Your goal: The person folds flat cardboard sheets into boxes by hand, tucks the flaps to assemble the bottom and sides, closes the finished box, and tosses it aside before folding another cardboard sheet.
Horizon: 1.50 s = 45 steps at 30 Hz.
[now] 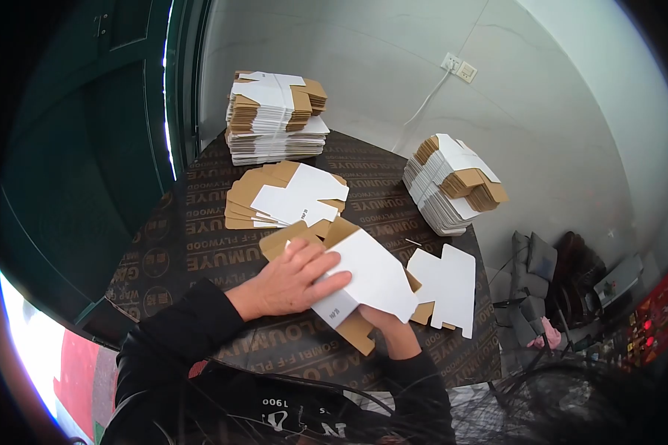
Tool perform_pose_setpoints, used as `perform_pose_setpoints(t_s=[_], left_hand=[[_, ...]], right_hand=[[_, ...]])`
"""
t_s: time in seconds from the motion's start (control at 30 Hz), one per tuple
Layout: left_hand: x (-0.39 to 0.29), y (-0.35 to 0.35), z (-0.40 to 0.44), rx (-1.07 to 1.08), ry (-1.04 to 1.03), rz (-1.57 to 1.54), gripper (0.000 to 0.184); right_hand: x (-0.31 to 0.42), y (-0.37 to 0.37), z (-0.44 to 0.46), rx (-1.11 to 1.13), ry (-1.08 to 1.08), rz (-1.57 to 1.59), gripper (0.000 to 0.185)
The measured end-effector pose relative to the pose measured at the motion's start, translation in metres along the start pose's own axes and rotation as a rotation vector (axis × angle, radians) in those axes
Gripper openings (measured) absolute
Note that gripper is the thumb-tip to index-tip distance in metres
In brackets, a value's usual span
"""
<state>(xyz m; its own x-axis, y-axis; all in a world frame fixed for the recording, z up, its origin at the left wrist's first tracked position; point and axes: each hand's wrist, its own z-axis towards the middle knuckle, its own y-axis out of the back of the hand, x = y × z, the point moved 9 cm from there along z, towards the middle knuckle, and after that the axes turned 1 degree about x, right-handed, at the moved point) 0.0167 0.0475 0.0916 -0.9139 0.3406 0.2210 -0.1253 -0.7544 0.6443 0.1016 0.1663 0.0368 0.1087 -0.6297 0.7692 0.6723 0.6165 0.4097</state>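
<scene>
A partly folded cardboard box [367, 271], white outside and brown inside, is held tilted above the near part of the table, its brown flaps sticking out. My left hand [293, 280] grips its left side, fingers bent over the white face and the edge. From below right, my right hand [390, 330] holds the box; its fingers are hidden behind the white panel. Just beyond the box lies a fanned pile of flat box blanks [297, 194]. To the right of my right hand, white flat blanks [453, 285] lie on the table.
The dark printed plywood table [167, 259] has a tall stack of blanks [274, 119] at the back left and a strapped stack [453, 185] at the right. A wall socket [450, 62] with a plugged cable is behind. Grey chairs [531, 274] stand beyond the right edge.
</scene>
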Motion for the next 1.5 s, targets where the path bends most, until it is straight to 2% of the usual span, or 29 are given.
perform_pose_setpoints(t_s=[0.03, 0.2, 0.33, 0.37, 0.5, 0.53, 0.7, 0.8, 0.87, 1.0, 1.03, 1.07, 1.1, 1.13, 1.2, 1.33, 1.5], left_hand=[[-0.002, -0.001, 0.001, 0.02, -0.015, -0.002, 0.032], [0.006, -0.003, 0.005, 0.048, 0.087, 0.073, 0.033], [0.012, -0.002, 0.003, -0.036, 0.123, 0.183, 0.037], [0.011, -0.002, 0.002, -0.035, 0.123, 0.184, 0.037], [0.003, -0.006, 0.004, -0.028, 0.135, 0.221, 0.038], [0.004, -0.006, 0.004, -0.03, 0.132, 0.22, 0.038], [0.007, -0.005, -0.001, -0.033, 0.097, 0.259, 0.038], [0.012, -0.006, -0.001, -0.045, 0.127, 0.225, 0.038], [0.014, -0.006, -0.001, -0.048, 0.136, 0.216, 0.038], [0.015, -0.002, -0.001, -0.079, 0.15, 0.163, 0.038], [0.014, -0.002, -0.001, -0.079, 0.147, 0.16, 0.038], [0.014, -0.002, 0.0, -0.065, 0.146, 0.174, 0.038], [0.015, -0.002, 0.001, -0.049, 0.145, 0.188, 0.039], [0.016, -0.001, 0.002, -0.033, 0.145, 0.203, 0.039], [0.019, -0.001, 0.001, -0.017, 0.147, 0.218, 0.039], [0.05, 0.0, -0.006, 0.003, 0.312, 0.343, 0.039], [0.039, 0.004, -0.004, -0.069, 0.221, 0.303, 0.038]], right_hand=[[0.007, 0.0, 0.0, -0.031, 0.044, -0.132, 0.045], [0.019, -0.008, -0.007, 0.053, -0.159, -0.065, 0.033], [0.02, -0.022, -0.007, 0.313, -0.286, 0.341, 0.021], [0.023, -0.025, -0.006, 0.314, -0.285, 0.342, 0.021], [0.041, -0.015, 0.004, -0.065, -0.176, 0.294, 0.015], [0.04, -0.015, 0.004, -0.067, -0.174, 0.292, 0.015], [0.047, -0.013, 0.006, -0.059, -0.064, 0.045, 0.025], [0.033, -0.019, 0.011, 0.283, -0.365, -0.461, 0.027], [0.021, -0.018, 0.005, 0.397, -0.463, -0.627, 0.027], [0.025, -0.012, 0.008, 0.094, -0.254, 0.441, 0.035], [0.031, -0.016, 0.009, 0.118, -0.25, 0.613, 0.048], [0.031, -0.02, 0.009, 0.144, -0.291, 0.674, 0.07], [0.035, -0.019, 0.01, 0.105, -0.226, 0.733, 0.062], [0.031, -0.02, 0.01, 0.063, -0.272, 0.772, 0.066], [0.025, -0.012, 0.014, 0.004, -0.307, 0.697, 0.06], [-0.002, 0.013, 0.02, -0.098, -0.303, 0.851, 0.044], [-0.005, 0.016, 0.015, -0.189, -0.336, 1.069, 0.037]])
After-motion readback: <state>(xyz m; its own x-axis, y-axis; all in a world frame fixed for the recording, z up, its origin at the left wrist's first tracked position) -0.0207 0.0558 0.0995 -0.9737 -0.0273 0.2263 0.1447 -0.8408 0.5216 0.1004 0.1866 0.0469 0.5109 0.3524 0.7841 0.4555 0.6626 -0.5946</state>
